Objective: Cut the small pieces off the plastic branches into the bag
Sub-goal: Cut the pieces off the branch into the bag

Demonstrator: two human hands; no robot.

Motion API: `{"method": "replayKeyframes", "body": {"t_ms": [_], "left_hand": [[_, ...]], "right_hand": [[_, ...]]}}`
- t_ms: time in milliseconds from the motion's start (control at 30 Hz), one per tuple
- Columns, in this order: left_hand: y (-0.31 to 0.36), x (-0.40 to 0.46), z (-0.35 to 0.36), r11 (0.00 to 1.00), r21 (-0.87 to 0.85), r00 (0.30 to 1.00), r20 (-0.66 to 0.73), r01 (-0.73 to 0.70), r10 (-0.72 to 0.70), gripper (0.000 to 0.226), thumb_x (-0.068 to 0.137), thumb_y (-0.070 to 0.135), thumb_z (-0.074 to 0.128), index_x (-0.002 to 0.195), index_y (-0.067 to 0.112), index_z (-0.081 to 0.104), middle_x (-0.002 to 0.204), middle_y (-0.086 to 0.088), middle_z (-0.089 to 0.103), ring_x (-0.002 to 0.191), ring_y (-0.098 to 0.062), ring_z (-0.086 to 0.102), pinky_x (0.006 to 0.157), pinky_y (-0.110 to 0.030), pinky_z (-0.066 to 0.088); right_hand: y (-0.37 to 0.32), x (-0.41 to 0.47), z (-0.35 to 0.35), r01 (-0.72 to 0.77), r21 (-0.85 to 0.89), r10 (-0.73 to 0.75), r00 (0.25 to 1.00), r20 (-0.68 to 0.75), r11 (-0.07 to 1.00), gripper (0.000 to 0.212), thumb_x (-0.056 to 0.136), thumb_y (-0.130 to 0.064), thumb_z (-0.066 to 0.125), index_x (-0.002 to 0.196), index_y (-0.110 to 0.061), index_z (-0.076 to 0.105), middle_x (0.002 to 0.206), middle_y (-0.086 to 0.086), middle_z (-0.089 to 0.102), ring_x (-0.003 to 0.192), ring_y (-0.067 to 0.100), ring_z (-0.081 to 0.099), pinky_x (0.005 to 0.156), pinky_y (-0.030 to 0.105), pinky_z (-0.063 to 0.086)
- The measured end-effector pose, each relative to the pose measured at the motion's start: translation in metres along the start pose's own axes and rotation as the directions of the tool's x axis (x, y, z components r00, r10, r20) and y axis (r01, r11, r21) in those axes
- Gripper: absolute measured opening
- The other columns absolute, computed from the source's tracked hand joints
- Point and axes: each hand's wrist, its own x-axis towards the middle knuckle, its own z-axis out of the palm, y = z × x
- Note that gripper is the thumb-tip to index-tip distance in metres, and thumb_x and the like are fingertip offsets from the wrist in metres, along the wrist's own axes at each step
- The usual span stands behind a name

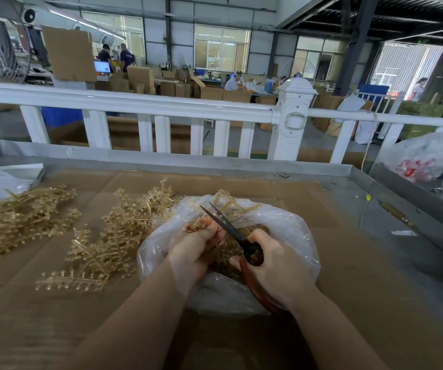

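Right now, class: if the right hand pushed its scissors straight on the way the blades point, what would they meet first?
The right hand aims the open scissors up and left over the clear plastic bag. First in line is probably the plastic branch pinched by the left hand, though depth is unclear.

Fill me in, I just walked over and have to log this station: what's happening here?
A person is trimming plastic branches over a clear bag on a cardboard-covered table. The left hand grips a branch above the bag's mouth, and the right hand holds scissors, blades open at the branch. Cut pieces already lie in the bag. More branches wait in piles to the left.
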Motion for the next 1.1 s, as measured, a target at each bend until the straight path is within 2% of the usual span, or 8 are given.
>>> {"method": "replayKeyframes", "body": {"t_ms": [133,233,333,433,567,733,867,1100], "left_hand": [[0.0009,-0.0015,0.0002,1.0,0.008,0.999,0.045,0.012,-0.012,0.022,0.088,0.0,0.061,0.11,0.003,0.06,0.085,-0.015,0.067,0.079,-0.025,0.065,0.07,-0.042,0.055],[0.0014,0.0,-0.0013,0.999,0.012,0.998,0.057,0.031,-0.031,0.024,0.089,0.001,0.06,0.113,0.004,0.06,0.077,-0.011,0.069,0.073,-0.021,0.066,0.06,-0.038,0.057],[0.0012,0.0007,-0.0016,1.0,0.011,0.998,0.052,0.029,-0.029,0.019,0.087,-0.001,0.061,0.106,0.003,0.061,0.061,-0.009,0.069,0.055,-0.017,0.068,0.043,-0.031,0.055],[0.0,0.0009,-0.0003,1.0,0.016,0.998,0.062,0.015,-0.016,0.006,0.09,-0.002,0.058,0.092,0.003,0.061,0.055,-0.006,0.067,0.045,-0.012,0.065,0.042,-0.027,0.055],[-0.0001,0.0008,-0.0008,1.0,0.019,0.997,0.07,0.016,-0.018,0.01,0.091,-0.001,0.056,0.084,0.005,0.061,0.053,-0.005,0.066,0.043,-0.011,0.064,0.04,-0.024,0.053],[0.0007,0.0005,-0.0011,0.998,0.045,0.996,0.071,0.047,-0.051,0.008,0.091,0.002,0.056,0.085,0.004,0.061,0.053,-0.007,0.067,0.044,-0.013,0.065,0.054,-0.034,0.05],[0.0014,0.0009,-0.0022,0.997,0.044,0.994,0.088,0.056,-0.06,0.005,0.09,0.002,0.058,0.091,0.005,0.063,0.061,-0.007,0.069,0.05,-0.014,0.067,0.049,-0.033,0.054],[0.0006,-0.002,-0.0033,0.999,0.011,0.993,0.113,0.039,-0.04,0.011,0.09,-0.001,0.057,0.099,0.002,0.062,0.08,-0.012,0.067,0.073,-0.02,0.064,0.067,-0.036,0.055]], "right_hand": [[-0.0021,-0.002,0.001,-0.006,0.046,0.008,1.0,-0.027,0.999,0.026,0.081,-0.05,0.067,0.091,-0.038,0.046,0.072,-0.028,0.047,0.073,-0.024,0.046,0.063,-0.002,0.035],[-0.0037,-0.0026,0.0018,-0.007,0.028,0.007,1.0,-0.022,1.0,0.027,0.082,-0.053,0.063,0.092,-0.038,0.044,0.073,-0.027,0.045,0.068,-0.018,0.047,0.062,-0.002,0.036],[-0.0044,-0.0015,0.0028,-0.001,0.02,0.002,1.0,-0.031,1.0,0.027,0.084,-0.054,0.061,0.092,-0.036,0.043,0.072,-0.023,0.045,0.067,-0.013,0.044,0.061,0.001,0.037],[-0.0052,0.0002,0.0036,-0.007,0.03,0.008,1.0,-0.026,1.0,0.028,0.084,-0.053,0.061,0.09,-0.033,0.043,0.073,-0.021,0.046,0.068,-0.011,0.045,0.057,0.005,0.036],[-0.0051,0.0002,0.0042,-0.012,0.036,0.013,1.0,-0.026,0.999,0.028,0.084,-0.054,0.061,0.089,-0.033,0.043,0.072,-0.022,0.046,0.067,-0.011,0.045,0.059,0.004,0.037],[-0.0044,-0.0002,0.0044,-0.024,0.046,0.025,1.0,-0.014,0.999,0.028,0.083,-0.054,0.062,0.09,-0.034,0.043,0.07,-0.023,0.045,0.065,-0.011,0.044,0.063,0.001,0.037],[-0.0045,-0.0002,0.005,-0.005,0.053,0.006,1.0,-0.02,0.999,0.027,0.084,-0.051,0.063,0.091,-0.033,0.044,0.069,-0.024,0.044,0.063,-0.014,0.043,0.065,-0.001,0.036],[-0.0022,-0.0034,0.0042,-0.003,0.011,0.004,0.999,-0.034,1.0,0.031,0.082,-0.058,0.059,0.095,-0.032,0.048,0.079,-0.018,0.052,0.072,-0.003,0.049,0.059,0.006,0.034]]}}
